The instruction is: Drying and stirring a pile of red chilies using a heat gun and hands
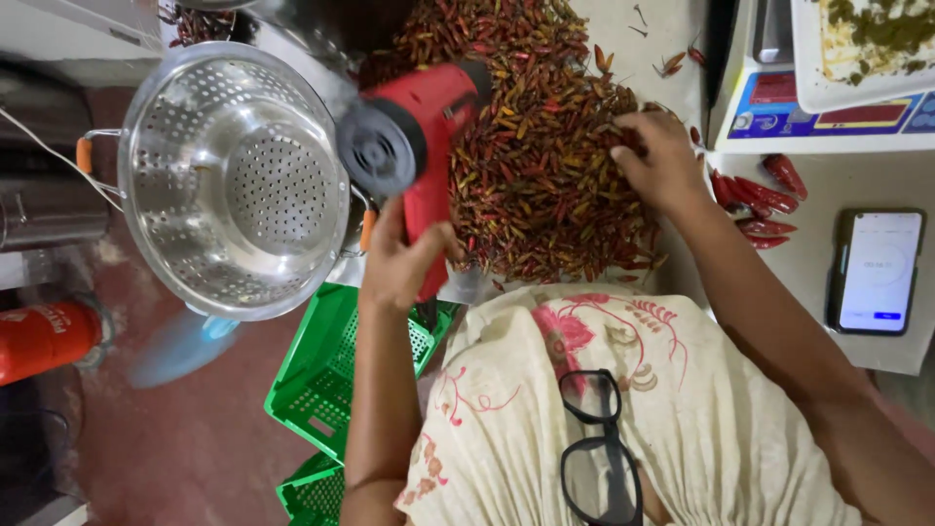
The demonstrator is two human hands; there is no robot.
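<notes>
Mostly unsorted: your right hand [660, 161] pinches into the chilli heap [545, 156]; left hand [399, 263] grips the red blower [419, 136]; colander [234, 175] empty.

Lots you can't make out here. The right hand [660, 161] has its fingertips buried in the chili pile [545, 166], so whether that grip has closed on anything is anyone's guess. The pile itself runs off the top edge. The left hand [399, 263] covers most of the red heat gun's [424, 136] handle, and its nozzle end is out of sight behind the body. The white tray [857, 49] is chopped by the top-right corner. The phone [877, 273] screen is too small to read. The green crate [331, 380] is partly under the arm, and the red cylinder [44, 341] gets cut at the left edge.
</notes>
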